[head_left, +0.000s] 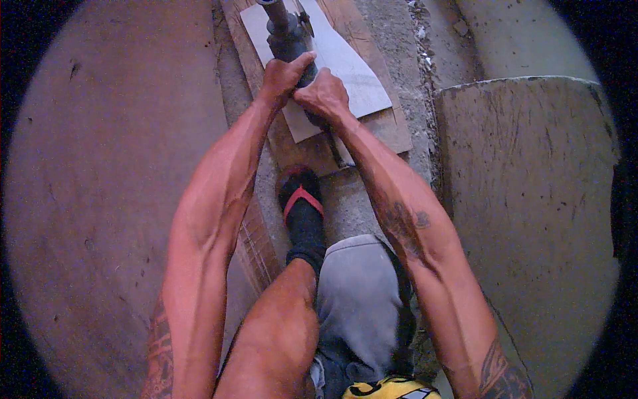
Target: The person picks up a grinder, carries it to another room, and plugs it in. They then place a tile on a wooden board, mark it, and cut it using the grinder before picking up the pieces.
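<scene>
My left hand is wrapped round the dark cylindrical body of an angle grinder, its thumb along the top. Just behind it, my right hand grips the same tool from the right, close against the left. A thin disc shows nearly edge-on at the tool's far end. Beneath the grinder lies a flat white sheet with an angled outline, resting on a wooden board. A dark cord trails from the back of the tool toward me.
My foot in a dark sock and red-strapped flip-flop stands at the board's near end. A large brown panel covers the left side. On the right stands a curved-top panel. Rough concrete and whitish debris lie between.
</scene>
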Action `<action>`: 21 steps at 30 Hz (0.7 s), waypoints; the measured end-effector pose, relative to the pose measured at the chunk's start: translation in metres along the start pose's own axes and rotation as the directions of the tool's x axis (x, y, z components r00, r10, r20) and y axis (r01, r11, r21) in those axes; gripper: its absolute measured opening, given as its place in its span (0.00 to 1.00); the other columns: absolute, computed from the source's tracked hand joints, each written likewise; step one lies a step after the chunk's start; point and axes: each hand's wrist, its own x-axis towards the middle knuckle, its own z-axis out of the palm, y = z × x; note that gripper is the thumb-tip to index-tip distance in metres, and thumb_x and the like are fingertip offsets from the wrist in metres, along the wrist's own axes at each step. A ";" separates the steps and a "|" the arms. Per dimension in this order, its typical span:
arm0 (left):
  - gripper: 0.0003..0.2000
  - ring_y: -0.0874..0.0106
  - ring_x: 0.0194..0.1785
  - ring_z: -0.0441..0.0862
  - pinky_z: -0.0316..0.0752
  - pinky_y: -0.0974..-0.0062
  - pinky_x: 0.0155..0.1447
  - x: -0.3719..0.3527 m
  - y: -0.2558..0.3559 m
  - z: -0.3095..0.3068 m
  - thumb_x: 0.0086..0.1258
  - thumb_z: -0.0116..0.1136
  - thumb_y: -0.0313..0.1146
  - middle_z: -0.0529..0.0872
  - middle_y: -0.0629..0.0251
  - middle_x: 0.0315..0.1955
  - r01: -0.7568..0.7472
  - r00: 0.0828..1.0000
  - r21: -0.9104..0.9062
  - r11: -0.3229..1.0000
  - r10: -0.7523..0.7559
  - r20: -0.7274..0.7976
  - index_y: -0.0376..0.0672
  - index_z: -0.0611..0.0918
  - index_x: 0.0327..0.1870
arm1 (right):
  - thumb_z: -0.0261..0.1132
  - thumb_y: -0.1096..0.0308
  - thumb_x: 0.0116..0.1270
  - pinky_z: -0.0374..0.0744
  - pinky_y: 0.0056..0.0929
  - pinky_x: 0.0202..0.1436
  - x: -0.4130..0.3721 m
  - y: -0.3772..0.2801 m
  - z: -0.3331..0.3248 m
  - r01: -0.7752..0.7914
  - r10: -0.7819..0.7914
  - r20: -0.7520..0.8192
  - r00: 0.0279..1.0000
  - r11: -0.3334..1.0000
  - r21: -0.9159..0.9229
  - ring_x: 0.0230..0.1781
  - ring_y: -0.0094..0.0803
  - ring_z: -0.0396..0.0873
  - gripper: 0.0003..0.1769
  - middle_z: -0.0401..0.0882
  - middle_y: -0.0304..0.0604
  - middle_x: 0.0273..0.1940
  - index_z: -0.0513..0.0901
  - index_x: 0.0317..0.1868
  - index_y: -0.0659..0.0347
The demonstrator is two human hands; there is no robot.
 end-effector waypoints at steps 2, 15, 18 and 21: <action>0.23 0.72 0.29 0.83 0.77 0.70 0.37 0.003 -0.008 0.001 0.64 0.65 0.54 0.86 0.65 0.26 -0.027 0.999 -0.008 1.000 0.027 0.021 0.37 0.86 0.35 | 0.72 0.57 0.45 0.81 0.45 0.54 -0.002 0.000 -0.001 -0.006 0.006 0.006 1.000 1.000 0.005 0.49 0.57 0.83 0.34 0.83 0.63 0.46 0.77 0.49 0.72; 0.20 0.73 0.30 0.82 0.77 0.67 0.39 -0.003 -0.016 0.005 0.68 0.61 0.52 0.86 0.63 0.27 -0.096 0.994 0.048 0.994 0.093 0.056 0.41 0.86 0.41 | 0.72 0.53 0.46 0.81 0.43 0.51 -0.003 0.011 0.003 -0.014 0.014 0.000 1.000 1.000 0.004 0.47 0.53 0.84 0.35 0.84 0.62 0.44 0.78 0.48 0.73; 0.20 0.74 0.30 0.81 0.76 0.68 0.39 -0.006 -0.015 0.005 0.68 0.61 0.52 0.86 0.64 0.27 -0.101 0.994 0.028 0.995 0.099 0.054 0.40 0.86 0.40 | 0.72 0.51 0.46 0.81 0.42 0.50 -0.004 0.012 0.003 -0.013 0.013 -0.008 1.000 1.000 -0.013 0.48 0.52 0.84 0.36 0.84 0.62 0.44 0.78 0.48 0.73; 0.20 0.75 0.29 0.80 0.76 0.69 0.38 -0.007 -0.012 0.006 0.68 0.62 0.52 0.85 0.65 0.26 -0.032 0.998 0.015 0.999 0.031 0.048 0.40 0.86 0.39 | 0.72 0.50 0.46 0.81 0.42 0.50 -0.005 0.012 0.002 -0.021 0.021 0.003 1.000 1.000 -0.017 0.48 0.52 0.84 0.37 0.84 0.62 0.45 0.78 0.49 0.73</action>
